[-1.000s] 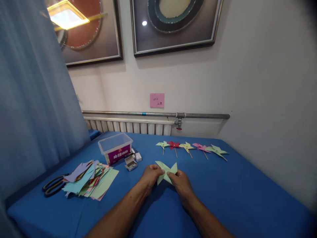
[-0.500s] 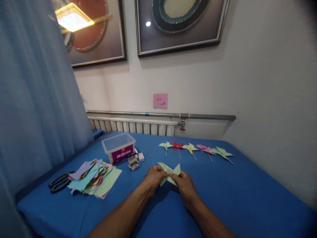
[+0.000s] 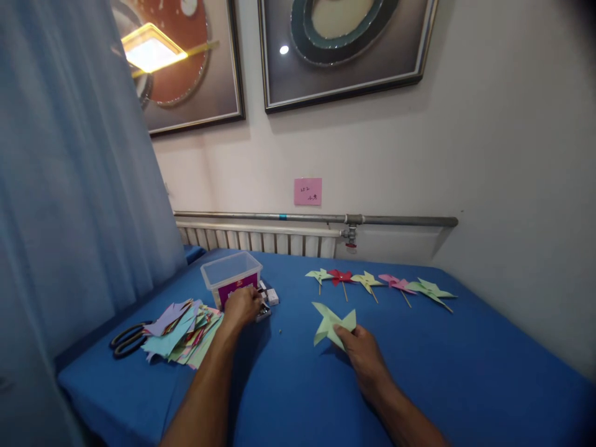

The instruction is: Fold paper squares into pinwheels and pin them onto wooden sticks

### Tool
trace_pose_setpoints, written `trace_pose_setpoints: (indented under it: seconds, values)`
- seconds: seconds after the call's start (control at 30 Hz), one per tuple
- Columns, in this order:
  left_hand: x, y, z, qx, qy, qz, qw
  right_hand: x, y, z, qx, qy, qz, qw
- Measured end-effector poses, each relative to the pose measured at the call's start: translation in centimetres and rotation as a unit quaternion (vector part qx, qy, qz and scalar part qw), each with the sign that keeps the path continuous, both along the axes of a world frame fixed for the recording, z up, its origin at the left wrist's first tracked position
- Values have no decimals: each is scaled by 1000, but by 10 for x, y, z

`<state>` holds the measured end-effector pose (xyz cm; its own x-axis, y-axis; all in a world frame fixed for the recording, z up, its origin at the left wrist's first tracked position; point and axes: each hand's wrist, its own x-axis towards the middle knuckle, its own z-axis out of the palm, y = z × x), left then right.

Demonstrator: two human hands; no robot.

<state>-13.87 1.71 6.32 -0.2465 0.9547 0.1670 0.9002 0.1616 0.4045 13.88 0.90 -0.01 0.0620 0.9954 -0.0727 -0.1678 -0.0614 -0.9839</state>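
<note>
My right hand (image 3: 363, 354) pinches a pale green paper pinwheel (image 3: 329, 323) near its centre, with the thumb on top. It has folded blades, and no stick shows on it. My left hand (image 3: 243, 305) reaches to the small open box (image 3: 264, 312) beside the plastic tub (image 3: 231, 270). Its fingertips are at the box and partly hidden, so I cannot make out whether they hold anything. Small shiny pieces show inside the box. A tiny object (image 3: 280, 331) lies on the blue cloth between my hands.
Stacked coloured paper (image 3: 181, 332) and black-handled scissors (image 3: 128, 339) lie at the left. A small white box (image 3: 272, 297) sits by the tub. Several finished pinwheels on sticks, among them a red pinwheel (image 3: 341, 277), line the back right. A blue curtain (image 3: 93, 217) hangs at the left.
My left hand has let go of the pinwheel and moved left to the small open box. The right hand alone now holds the pinwheel. A tiny object now shows on the cloth.
</note>
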Motion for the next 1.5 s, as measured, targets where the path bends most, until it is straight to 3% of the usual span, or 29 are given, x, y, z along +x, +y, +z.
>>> trace_pose_setpoints:
  seconds: [0.1,0.23,0.4,0.6,0.8,1.13,1.23,1.3,1.4,1.5]
  values:
    - [0,-4,-2,-33,-17,-71,997,5,2,1,9,12,-17,1000]
    - [25,-8,-12,-72,-34,-170,982,5,2,0,11,6,-5,1000]
    - [44,-9,-21,-68,-22,-134,988,0,0,-3,8,-12,2,1000]
    - [46,-6,-24,-82,17,-133,988,-4,1,-4,8,-5,14,1000]
    - [45,-2,-33,-71,-20,-103,992,-3,-2,-3,5,-6,14,1000]
    - [43,-1,-35,-81,-10,-156,984,-3,-3,-1,14,-3,12,1000]
    - [48,-3,-33,-61,-54,-162,983,-3,0,-5,19,-12,9,1000]
    - [56,-5,-29,-33,-134,-187,973,-3,2,-9,24,-24,1,999]
    - [75,-12,-23,26,-289,-247,925,-3,5,-13,34,-27,-4,999]
    - [96,-19,-22,91,-351,-299,883,-3,5,-12,36,-37,-14,999]
